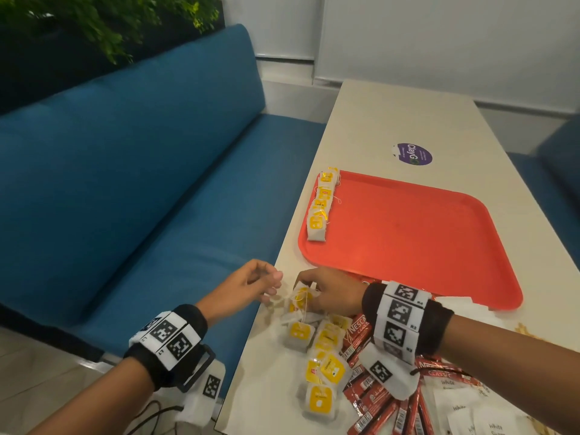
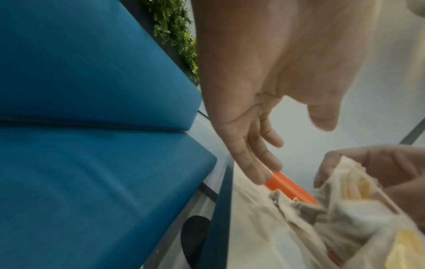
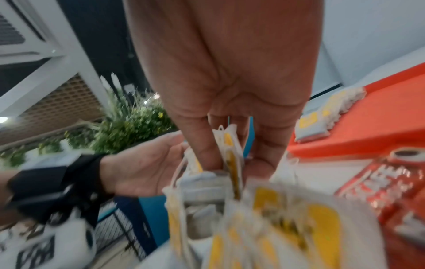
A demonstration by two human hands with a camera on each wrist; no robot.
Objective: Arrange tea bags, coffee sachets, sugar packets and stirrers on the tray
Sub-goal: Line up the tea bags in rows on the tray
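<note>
A red tray (image 1: 408, 233) lies on the pale table, with a row of yellow-labelled tea bags (image 1: 323, 202) along its left edge. Loose tea bags (image 1: 317, 350) are piled on the table in front of the tray. My right hand (image 1: 320, 293) reaches into the far end of this pile and pinches a tea bag (image 3: 230, 143) between thumb and fingers. My left hand (image 1: 260, 281) hovers just left of it at the table's edge. In the left wrist view its fingers (image 2: 264, 158) are straight and hold nothing. Red coffee sachets (image 1: 376, 387) and white sugar packets (image 1: 464, 409) lie under my right forearm.
A blue bench seat (image 1: 141, 183) runs along the table's left side, with plants (image 1: 110, 20) behind it. A purple round sticker (image 1: 412, 153) marks the table beyond the tray. Most of the tray floor is bare.
</note>
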